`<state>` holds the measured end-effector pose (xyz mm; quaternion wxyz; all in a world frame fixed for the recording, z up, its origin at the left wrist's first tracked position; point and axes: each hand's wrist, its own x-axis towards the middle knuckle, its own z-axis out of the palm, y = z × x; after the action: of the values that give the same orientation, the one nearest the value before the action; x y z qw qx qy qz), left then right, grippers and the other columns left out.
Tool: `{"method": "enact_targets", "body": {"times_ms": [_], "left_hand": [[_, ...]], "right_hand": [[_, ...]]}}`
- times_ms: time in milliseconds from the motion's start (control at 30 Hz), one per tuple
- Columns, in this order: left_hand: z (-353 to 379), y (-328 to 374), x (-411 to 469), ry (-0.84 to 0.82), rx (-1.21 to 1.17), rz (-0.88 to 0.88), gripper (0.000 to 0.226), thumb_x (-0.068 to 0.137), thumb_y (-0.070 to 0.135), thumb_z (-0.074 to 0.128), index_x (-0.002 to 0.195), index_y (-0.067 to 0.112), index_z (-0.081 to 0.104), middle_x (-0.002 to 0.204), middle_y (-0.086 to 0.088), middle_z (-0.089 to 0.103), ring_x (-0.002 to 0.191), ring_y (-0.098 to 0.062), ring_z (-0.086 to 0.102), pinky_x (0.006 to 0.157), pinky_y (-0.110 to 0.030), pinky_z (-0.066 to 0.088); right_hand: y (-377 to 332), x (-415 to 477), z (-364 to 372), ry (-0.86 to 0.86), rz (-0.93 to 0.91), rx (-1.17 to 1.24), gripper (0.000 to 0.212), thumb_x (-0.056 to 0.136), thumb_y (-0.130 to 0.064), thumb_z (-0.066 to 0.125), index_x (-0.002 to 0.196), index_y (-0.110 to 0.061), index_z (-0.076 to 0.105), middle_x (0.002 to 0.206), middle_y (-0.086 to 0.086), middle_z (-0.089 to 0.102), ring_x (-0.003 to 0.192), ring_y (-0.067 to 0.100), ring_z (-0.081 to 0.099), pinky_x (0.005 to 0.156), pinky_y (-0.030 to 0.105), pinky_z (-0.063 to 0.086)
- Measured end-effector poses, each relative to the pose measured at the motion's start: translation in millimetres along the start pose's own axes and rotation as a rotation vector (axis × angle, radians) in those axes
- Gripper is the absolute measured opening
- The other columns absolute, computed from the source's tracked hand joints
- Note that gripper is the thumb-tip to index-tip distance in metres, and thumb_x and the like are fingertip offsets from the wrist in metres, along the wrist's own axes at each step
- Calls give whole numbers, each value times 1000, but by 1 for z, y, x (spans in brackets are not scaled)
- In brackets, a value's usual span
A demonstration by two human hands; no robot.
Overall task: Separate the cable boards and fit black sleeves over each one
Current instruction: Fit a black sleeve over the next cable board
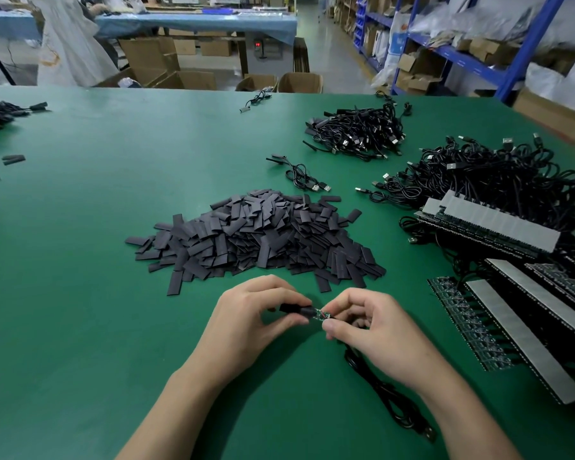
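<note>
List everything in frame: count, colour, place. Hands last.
Table: one, green, fills foreground.
Sleeve pile: one heap, black, table centre.
Panel strips of boards: several, black with grey tape, right edge.
Cable heaps: two, black USB, right rear.
Loose cable: one, black, behind the sleeve pile.
Stray sleeves: two, black, far left.
Cardboard boxes: several, brown, floor beyond table.
Shelving: blue, right rear.
Black sleeve: one, in left hand's grip.
Cable board: one, partly sleeved, between hands.
Left hand: holding sleeve.
Right hand: pinching board.
</note>
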<state>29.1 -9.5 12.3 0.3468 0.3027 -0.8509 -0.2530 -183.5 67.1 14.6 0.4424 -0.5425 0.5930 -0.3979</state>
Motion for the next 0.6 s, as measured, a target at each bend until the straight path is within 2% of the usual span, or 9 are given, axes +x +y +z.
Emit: {"method": "enact_targets", "body": {"times_ms": [133,433,600], "left_hand": [[3,3,-1,-35,-3,38,15,86,32,82,100,26,80,98,17,70,88,-2,68,79,-30,57],[5,4,-1,-17,-56,23,15,86,31,81,99,23,80,98,16,71,89,-4,69,80,-30,57],[5,3,-1,21,-77,5,15,85,29,82,98,21,80,97,15,73,88,-7,71,79,-34,58]], "right_hand": [[2,0,3,-5,15,30,27,69,-51,75,94,-39,73,80,-3,78,70,9,63,72,28,50],[2,1,1,-21,18,89,27,70,-50,78,92,-37,70,81,1,79,75,15,65,78,35,50],[-1,1,-1,-8,-5,118,16,78,-41,79,85,-31,68,81,5,79,76,11,68,75,23,52]]}}
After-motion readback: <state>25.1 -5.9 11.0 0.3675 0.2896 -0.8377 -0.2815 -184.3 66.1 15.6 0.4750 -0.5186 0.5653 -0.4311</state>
